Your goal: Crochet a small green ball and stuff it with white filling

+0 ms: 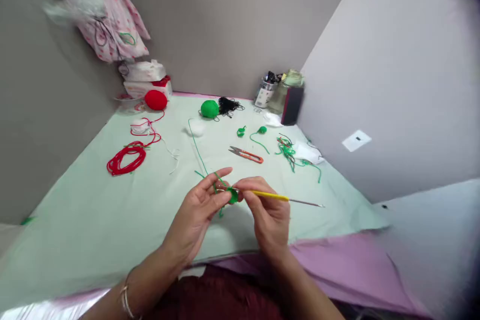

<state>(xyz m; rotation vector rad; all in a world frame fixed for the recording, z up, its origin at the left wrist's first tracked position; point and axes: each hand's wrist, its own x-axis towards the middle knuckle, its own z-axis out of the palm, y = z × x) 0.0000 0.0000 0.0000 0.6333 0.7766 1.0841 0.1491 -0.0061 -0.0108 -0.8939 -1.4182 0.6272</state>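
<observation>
My left hand [204, 205] pinches a small green crochet piece [233, 196] between thumb and fingers, with its index finger raised. Green yarn [198, 150] runs over that hand from the table, and a short tail hangs below. My right hand [268, 212] is closed round the yellow grip of a crochet hook [272, 195]. One end of the hook meets the green piece; its other metal end points right. The exact stitch at the tip is too small to make out. Beyond my hands lie orange thread snips [247, 155].
A green yarn ball [209, 109] and black yarn [228, 106] lie at the back. On the left are a red yarn ball [155, 100] and a red coil [126, 159]. Two small green pieces, yarn scraps [287, 150], a jar [279, 97] and a dark box [292, 106] stand or lie rightward.
</observation>
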